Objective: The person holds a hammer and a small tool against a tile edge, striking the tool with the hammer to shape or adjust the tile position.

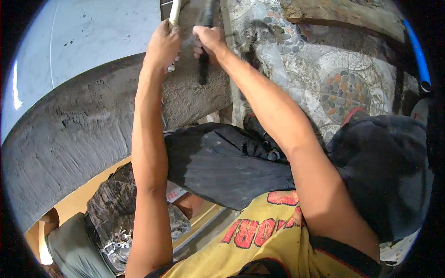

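My left hand (163, 45) is closed around a pale, whitish rod (175, 13) that slants up past the top edge. A small whitish end pokes out below that fist, over the grey cement surface (194, 99). My right hand (211, 41) grips a black handle (203, 72), slightly blurred, a short way to the right of the left hand. The handle runs upward out of the picture, so what sits on its far end is hidden. Both fists are near the top middle, apart from each other.
Light grey glossy tiles (102, 41) lie at the upper left, bordered by a curved band of rough cement (79, 116). Patterned pebble-look floor tiles (343, 88) are at the right, with a wooden board (343, 14) and blue pipe (419, 60). Another person's camouflage clothing (116, 204) shows lower left.
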The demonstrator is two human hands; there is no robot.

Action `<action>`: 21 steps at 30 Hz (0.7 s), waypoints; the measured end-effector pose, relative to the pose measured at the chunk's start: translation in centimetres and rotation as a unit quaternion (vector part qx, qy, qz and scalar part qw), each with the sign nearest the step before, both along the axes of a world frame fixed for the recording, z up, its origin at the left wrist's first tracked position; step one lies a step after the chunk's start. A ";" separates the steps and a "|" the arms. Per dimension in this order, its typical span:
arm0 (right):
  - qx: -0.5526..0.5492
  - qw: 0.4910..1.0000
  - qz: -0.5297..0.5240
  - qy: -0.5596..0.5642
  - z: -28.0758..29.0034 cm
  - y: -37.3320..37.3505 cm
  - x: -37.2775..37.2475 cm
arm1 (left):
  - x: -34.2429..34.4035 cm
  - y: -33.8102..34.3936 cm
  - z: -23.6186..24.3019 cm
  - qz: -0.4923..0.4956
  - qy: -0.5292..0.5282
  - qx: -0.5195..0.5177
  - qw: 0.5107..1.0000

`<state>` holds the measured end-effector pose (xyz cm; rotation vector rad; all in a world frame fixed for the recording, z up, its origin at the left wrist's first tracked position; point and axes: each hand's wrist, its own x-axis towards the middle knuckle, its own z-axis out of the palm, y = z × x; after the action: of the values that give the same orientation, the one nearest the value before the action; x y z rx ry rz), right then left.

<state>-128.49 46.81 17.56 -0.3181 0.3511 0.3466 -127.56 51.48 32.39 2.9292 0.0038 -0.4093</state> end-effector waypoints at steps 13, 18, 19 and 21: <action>-0.067 0.996 -0.045 0.024 -2.9 0.1 0.3 | -0.2 0.5 1.0 -0.013 0.009 0.059 0.998; -0.063 0.996 -0.065 0.003 -2.7 -1.3 0.0 | 0.9 2.6 -0.9 -0.064 -0.024 0.071 0.995; -0.043 0.997 -0.058 0.004 -1.5 -1.0 -0.1 | 2.4 6.3 -1.4 -0.207 -0.089 0.108 0.968; -0.025 0.998 -0.052 0.008 -0.7 -0.7 -0.1 | 3.7 9.3 -1.7 -0.345 -0.148 0.143 0.916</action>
<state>-128.62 46.15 16.89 -0.3454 0.3902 0.2390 -123.81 60.81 30.72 3.1566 -1.1229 -0.0393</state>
